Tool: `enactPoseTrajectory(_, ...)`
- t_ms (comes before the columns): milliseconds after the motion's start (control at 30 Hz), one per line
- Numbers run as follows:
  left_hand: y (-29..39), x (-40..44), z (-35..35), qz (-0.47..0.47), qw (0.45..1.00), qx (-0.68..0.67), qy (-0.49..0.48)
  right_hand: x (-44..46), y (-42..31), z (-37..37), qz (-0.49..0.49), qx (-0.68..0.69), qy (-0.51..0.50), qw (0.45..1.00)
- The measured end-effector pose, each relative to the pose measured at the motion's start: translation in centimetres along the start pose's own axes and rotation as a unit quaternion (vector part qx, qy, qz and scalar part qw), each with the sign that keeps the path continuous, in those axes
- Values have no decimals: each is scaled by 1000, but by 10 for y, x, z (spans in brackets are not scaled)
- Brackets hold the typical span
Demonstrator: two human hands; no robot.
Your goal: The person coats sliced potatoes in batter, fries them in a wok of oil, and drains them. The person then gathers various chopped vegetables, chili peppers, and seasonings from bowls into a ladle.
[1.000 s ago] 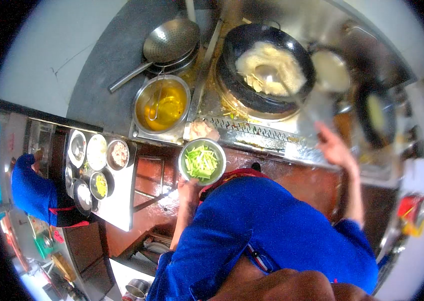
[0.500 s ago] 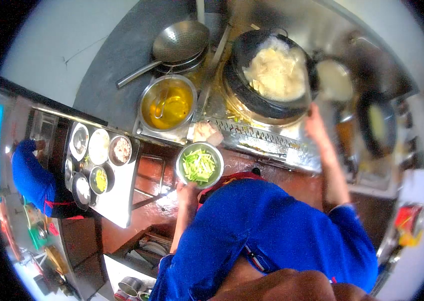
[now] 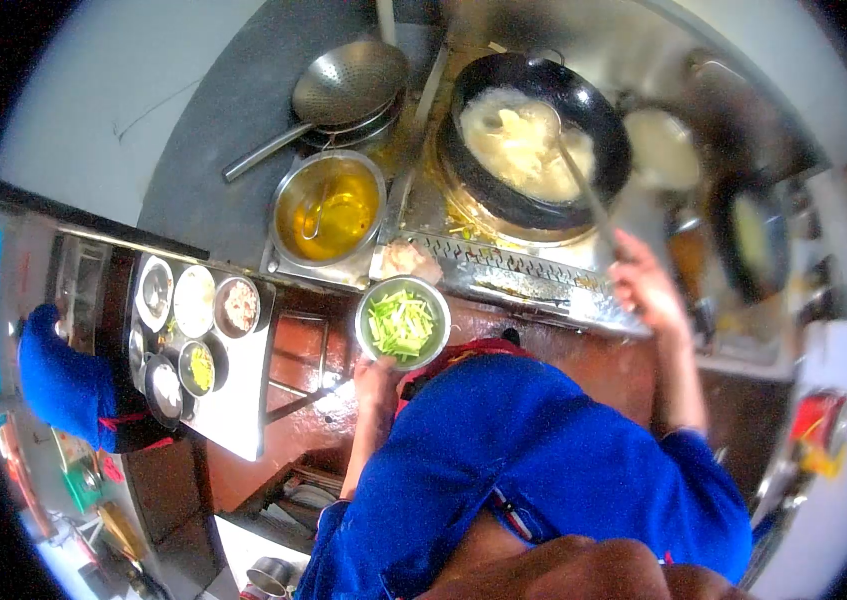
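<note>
My left hand (image 3: 375,380) grips a metal bowl (image 3: 438,345) from its near side, at waist height. Cut green vegetable strips (image 3: 401,322) lie inside it. With my right hand (image 3: 645,285) I hold the handle end of a ladle (image 3: 586,190). Its head rests among pale, frothy food (image 3: 521,150) in a black wok (image 3: 593,110) on the stove (image 3: 553,280). Steam or froth blurs the food, so its kind is unclear.
A perforated strainer (image 3: 351,82) lies left of the wok, above a metal bowl of yellow oil (image 3: 281,215). A crumpled pale cloth (image 3: 410,262) sits at the stove's edge. Bowls of ingredients stand on a side table (image 3: 228,410), near another person (image 3: 68,370). A dark pan (image 3: 718,240) is at right.
My right hand has moved slightly right and down, and the ladle now shows clearly across the wok. The pale food has shifted left in the wok. My left hand and bowl have barely moved.
</note>
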State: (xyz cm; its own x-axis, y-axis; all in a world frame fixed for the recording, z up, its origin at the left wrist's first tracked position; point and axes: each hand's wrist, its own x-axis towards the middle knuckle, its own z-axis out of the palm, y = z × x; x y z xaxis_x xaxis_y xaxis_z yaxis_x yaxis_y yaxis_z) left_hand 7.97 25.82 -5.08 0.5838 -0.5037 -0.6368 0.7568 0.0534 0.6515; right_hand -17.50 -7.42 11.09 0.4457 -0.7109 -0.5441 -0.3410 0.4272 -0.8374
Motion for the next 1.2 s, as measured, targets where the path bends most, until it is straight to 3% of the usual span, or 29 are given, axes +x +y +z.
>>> enactPoseTrajectory(100, -2, -1, 4, 15, 1000, 4, 14, -18, -3, -33, -97, -275, -10, 957)
enactPoseTrajectory(167, -4, 2, 1, 10, 1000, 19, 13, -11, 12, -57, -273, -380, -19, 883)
enactPoseTrajectory(267, 0, 4, -4, -6, 999, 48, 6, 1, 14, -43, -188, -527, 6, 829)
enactPoseTrajectory(400, 15, -1, -1, -4, 993, 114, 5, 54, 32, -11, -154, -512, 74, 842)
enactPoseTrajectory(500, 8, 3, -11, 19, 998, 58, 1, 67, 30, -22, -258, -427, 101, 861)
enactPoseTrajectory(633, -16, 9, -12, 20, 999, -21, 19, 115, 36, -50, -298, -437, 195, 826)
enactPoseTrajectory(733, -15, 8, -9, 9, 999, 30, 37, 146, 27, -45, -169, -391, 180, 887)
enactPoseTrajectory(833, -10, 4, -7, 22, 998, 53, 29, 150, 27, -26, -97, -163, 71, 979)
enactPoseTrajectory(967, -5, -3, 2, 17, 999, 23, 34, 116, 24, -3, -20, -54, 0, 998)
enactPoseTrajectory(1067, -19, 9, -12, 18, 999, -25, 12, 79, 16, -3, -49, -89, -25, 995)
enactPoseTrajectory(1200, -11, 4, -7, 6, 1000, 7, 13, 33, 1, -19, -71, -172, -29, 982)
